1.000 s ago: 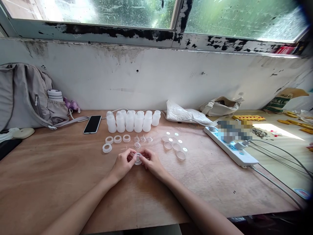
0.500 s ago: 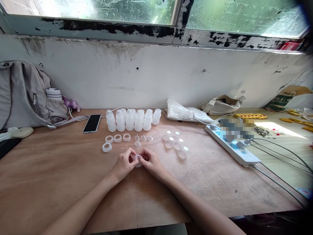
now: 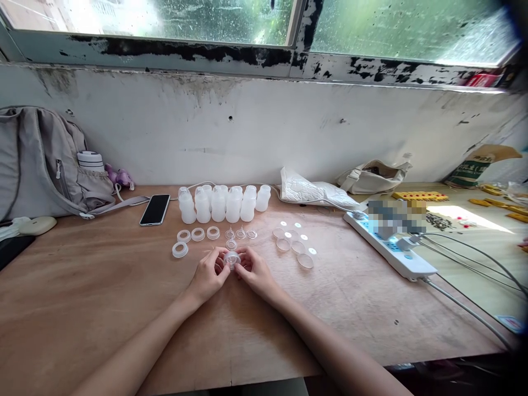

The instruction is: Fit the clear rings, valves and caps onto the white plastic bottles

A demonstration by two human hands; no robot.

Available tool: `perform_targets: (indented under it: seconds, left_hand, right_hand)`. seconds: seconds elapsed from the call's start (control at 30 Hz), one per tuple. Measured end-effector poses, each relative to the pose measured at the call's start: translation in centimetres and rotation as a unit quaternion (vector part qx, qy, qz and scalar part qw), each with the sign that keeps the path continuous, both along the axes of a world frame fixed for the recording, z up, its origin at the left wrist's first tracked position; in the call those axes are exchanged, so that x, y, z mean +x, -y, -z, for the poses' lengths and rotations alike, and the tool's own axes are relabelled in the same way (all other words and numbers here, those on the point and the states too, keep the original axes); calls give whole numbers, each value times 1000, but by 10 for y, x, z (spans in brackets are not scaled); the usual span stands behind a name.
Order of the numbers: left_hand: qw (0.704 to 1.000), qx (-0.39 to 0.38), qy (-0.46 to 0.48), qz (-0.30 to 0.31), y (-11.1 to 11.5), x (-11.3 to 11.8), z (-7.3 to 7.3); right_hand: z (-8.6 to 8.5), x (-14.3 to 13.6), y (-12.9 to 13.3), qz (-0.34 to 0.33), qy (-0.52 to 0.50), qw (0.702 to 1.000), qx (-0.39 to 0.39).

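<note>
Between both hands is a clear ring-shaped cap piece (image 3: pixel 232 259), tilted so its round face shows. My left hand (image 3: pixel 211 273) pinches its left side, and my right hand (image 3: pixel 253 270) grips the right side. Just beyond the fingers lie several clear teat-like pieces (image 3: pixel 231 244). Frosted plastic rings (image 3: pixel 180 250) rest to the left of them. To the right are clear round covers (image 3: pixel 305 260) and small white discs (image 3: pixel 312 251). A group of frosted white bottles (image 3: pixel 220 204) stands upright at the back.
A phone (image 3: pixel 155 210) and a grey backpack (image 3: pixel 41 159) are on the left. A white plastic package (image 3: pixel 313 190) lies against the wall. On the right, a power strip (image 3: pixel 390 245) trails cables across the wooden table (image 3: pixel 330 324).
The cap piece has been lifted slightly and tilted between my fingers, showing more of its round face. Both hands stay closed on it. The view has shifted a little.
</note>
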State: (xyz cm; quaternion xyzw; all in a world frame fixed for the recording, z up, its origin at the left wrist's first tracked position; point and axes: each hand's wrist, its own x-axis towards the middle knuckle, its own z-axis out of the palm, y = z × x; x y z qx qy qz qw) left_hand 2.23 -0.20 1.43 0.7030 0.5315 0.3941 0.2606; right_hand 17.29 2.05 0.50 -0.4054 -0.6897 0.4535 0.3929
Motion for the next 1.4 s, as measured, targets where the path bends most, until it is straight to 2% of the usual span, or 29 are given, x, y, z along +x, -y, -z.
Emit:
perform_targets:
  seconds: [0.6,1.0,1.4]
  left_hand:
    - [1000,4,-8,16,0,-2,3]
    - [1000,3,-20,-4,0,0,4]
    - [999,4,-35,-15,3,3,1]
  right_hand:
    - [-1,0,-1,20,-10,1000,3]
    - [3,-1,-1,34,-5,999,-13]
    - [-1,-3,3,31,-13,999,-34]
